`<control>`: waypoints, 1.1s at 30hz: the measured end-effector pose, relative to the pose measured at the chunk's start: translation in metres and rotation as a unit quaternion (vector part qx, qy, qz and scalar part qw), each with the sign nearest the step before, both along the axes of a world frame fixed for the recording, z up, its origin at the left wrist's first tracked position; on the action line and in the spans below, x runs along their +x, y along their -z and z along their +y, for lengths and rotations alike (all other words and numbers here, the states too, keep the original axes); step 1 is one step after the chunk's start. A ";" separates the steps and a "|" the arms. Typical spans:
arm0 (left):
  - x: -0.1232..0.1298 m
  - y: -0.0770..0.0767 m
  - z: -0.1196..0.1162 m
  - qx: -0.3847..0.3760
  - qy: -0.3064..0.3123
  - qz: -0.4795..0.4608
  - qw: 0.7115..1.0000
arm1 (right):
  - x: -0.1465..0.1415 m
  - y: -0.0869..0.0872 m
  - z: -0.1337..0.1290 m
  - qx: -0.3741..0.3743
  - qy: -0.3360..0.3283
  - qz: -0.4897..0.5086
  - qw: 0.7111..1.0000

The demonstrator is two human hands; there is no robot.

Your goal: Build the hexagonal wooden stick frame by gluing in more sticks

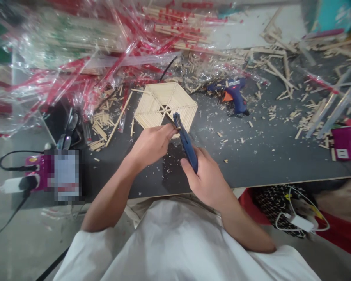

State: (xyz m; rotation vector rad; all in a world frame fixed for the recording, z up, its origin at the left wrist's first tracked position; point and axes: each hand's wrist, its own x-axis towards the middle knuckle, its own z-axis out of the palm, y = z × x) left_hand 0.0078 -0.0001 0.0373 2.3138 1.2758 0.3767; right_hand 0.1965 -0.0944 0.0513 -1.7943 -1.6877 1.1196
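A hexagonal piece built of thin wooden sticks lies on the dark table, with a small opening at its centre. My left hand is at its near edge, fingertips pinched on the end of a small wooden stick. My right hand is wrapped round a blue-handled cutting tool, whose head points away from me, over the hexagon's near right part. The tool's jaws are close to my left fingertips and the stick. Whether the jaws touch the stick is too small to tell.
A blue glue gun lies right of the hexagon. Plastic-wrapped stick bundles fill the back left. Cut stick pieces are scattered about. Glasses, a phone and a purple power strip are at left; another purple block is at right.
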 end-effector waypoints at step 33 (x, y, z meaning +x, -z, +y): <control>0.001 0.011 -0.002 0.050 -0.008 -0.038 0.998 | -0.002 -0.005 0.002 -0.003 -0.019 -0.010 1.000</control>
